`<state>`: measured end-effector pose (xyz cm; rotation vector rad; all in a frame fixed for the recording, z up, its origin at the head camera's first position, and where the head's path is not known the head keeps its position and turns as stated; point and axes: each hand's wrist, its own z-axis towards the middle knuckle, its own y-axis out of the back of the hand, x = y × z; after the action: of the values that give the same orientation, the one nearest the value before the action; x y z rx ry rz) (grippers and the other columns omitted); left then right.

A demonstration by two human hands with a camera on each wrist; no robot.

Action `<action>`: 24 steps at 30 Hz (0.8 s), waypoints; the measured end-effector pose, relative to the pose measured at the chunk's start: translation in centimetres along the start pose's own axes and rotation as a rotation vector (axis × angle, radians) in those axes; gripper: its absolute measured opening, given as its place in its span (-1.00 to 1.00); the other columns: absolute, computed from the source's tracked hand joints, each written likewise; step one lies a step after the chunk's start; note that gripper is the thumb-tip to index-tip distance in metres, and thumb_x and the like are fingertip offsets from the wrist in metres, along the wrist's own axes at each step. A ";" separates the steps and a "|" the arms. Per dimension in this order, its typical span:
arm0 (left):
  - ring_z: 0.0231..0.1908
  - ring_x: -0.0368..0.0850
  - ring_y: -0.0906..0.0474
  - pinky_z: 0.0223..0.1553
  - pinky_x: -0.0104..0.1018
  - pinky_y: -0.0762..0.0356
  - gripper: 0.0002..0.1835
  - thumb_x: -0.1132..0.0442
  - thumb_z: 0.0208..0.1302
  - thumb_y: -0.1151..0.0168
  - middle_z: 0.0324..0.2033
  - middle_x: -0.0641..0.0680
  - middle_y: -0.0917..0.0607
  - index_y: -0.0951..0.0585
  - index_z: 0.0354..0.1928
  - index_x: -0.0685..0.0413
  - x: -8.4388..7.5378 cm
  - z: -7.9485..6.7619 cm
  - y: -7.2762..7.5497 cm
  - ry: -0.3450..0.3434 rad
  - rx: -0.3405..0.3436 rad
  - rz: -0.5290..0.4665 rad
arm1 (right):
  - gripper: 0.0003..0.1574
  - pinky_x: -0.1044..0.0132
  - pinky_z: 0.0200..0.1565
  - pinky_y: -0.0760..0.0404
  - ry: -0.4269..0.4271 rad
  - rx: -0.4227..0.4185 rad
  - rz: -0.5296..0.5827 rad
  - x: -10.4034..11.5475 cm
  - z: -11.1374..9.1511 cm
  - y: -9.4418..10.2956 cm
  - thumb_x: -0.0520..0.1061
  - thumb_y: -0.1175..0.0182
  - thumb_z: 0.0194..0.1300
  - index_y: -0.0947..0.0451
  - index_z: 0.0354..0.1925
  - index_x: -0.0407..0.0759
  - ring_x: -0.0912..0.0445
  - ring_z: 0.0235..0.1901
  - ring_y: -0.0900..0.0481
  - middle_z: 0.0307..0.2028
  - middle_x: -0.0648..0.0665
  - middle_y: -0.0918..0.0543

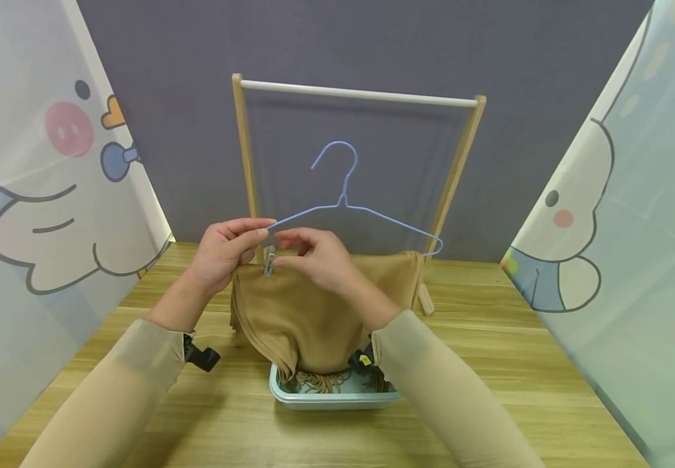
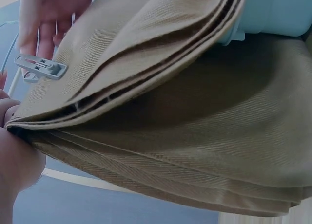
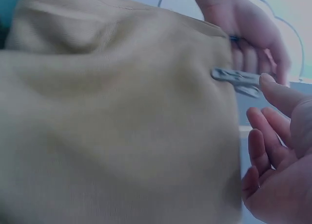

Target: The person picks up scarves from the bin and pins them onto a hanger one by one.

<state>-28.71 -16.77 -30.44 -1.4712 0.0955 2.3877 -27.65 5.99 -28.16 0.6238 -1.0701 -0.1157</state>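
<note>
A tan folded scarf [image 1: 325, 292] hangs over the lower part of a blue wire hanger [image 1: 345, 188], its twisted fringe down by the basin. My left hand [image 1: 223, 253] pinches the hanger's left end between thumb and fingers, close above the scarf's corner. A grey clothespin [image 1: 269, 261] clips the scarf's top edge near that corner, tail pointing up. Beside it is my right hand [image 1: 319, 257], fingers loosely bent and apart from the clothespin. In the right wrist view the right thumb [image 3: 280, 92] overlaps the clothespin's tail, with a gap between the pin and the other fingers.
A light blue basin [image 1: 337, 400] stands on the wooden table [image 1: 489, 390] under the scarf. Behind the hanger rises a wooden-legged rack [image 1: 457, 175] with a white top bar [image 1: 360, 94]. A grey panel closes the back; cartoon-printed curtains [image 1: 39, 162] flank both sides.
</note>
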 end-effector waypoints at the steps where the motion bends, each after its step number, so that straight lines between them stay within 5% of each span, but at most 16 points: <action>1: -0.70 -0.10 0.05 -0.59 -0.16 0.18 -0.67 0.46 0.58 -0.21 -0.76 -0.20 -0.32 -0.89 0.02 -0.02 0.0 0.0 0.0 0.001 -0.001 0.000 | -0.48 0.42 -0.29 -0.54 0.005 -0.010 0.006 -0.1 -0.4 0.5 -0.07 -0.57 0.37 -0.77 0.25 -0.08 0.18 -0.20 -0.65 0.06 -0.08 -0.87; 10: -0.66 -0.09 0.07 -0.57 -0.17 0.20 -0.58 0.49 0.57 -0.19 -0.71 -0.20 -0.33 -0.90 -0.04 -0.19 0.1 0.0 0.4 0.010 -0.013 -0.011 | -0.66 0.40 -0.24 -0.57 0.030 -0.090 0.016 -1.8 -5.9 6.7 -0.15 -0.53 0.39 -0.82 0.11 -0.09 0.14 -0.23 -0.66 -0.07 -0.13 -0.86; 17: -0.66 -0.11 0.06 -0.57 -0.17 0.20 -0.56 0.50 0.58 -0.17 -0.71 -0.20 -0.33 -0.90 -0.04 -0.21 -0.2 0.0 0.5 0.006 -0.004 -0.002 | -0.65 0.37 -0.27 -0.62 -0.091 -0.090 -0.061 -4.8 -11.3 11.5 -0.09 -0.52 0.43 -0.80 0.13 -0.12 0.14 -0.23 -0.66 -0.09 -0.09 -0.85; 24: -0.67 -0.11 0.05 -0.57 -0.18 0.19 -0.58 0.48 0.57 -0.20 -0.72 -0.19 -0.32 -0.90 -0.04 -0.21 -0.3 0.0 0.6 0.012 -0.006 0.001 | -0.69 0.35 -0.23 -0.66 -0.196 -0.059 -0.111 -8.3 -16.9 14.0 -0.09 -0.47 0.48 -0.79 0.12 -0.12 0.17 -0.25 -0.63 -0.08 -0.06 -0.85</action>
<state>-28.77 -17.44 -30.25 -1.4884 0.0924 2.3825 -20.31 27.83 -32.76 0.6272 -1.2169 -0.3092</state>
